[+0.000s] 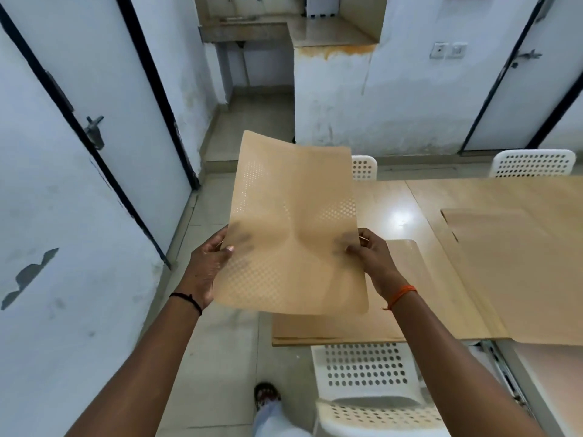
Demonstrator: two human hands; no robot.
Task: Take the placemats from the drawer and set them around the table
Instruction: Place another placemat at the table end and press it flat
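While I've got one placemat [293, 222] up in the air, both hands are on it: my left hand [205, 266] pinches the left edge, thumb on top and fingers underneath, my right hand [372, 260] does the same on the right edge. Grip is closed on the mat on both sides, not tight, and the sheet buckles into a crease between my hands, so it's thin and floppy. It's perforated, tan, held over the floor just off the near-left corner of the table [397, 203], not yet over the top. Status as I read it: at least two mats look already down. One placed mat [407, 266] lies at the near edge in front of the white chair [366, 370], partly hidden behind the mat I'm holding. A second placed mat [517, 269] lies to the right of it and runs out of view, so I can't tell whether that's one mat or several overlapping. Bare tabletop shows on the far side, by the far chairs [533, 164], so those seats are probably still open. Drawer isn't clearly identifiable; there's a metal rail low on the right, can't say more. Can't tell how many mats remain. My guess: roughly mid-task, this one goes to an uncovered spot next.
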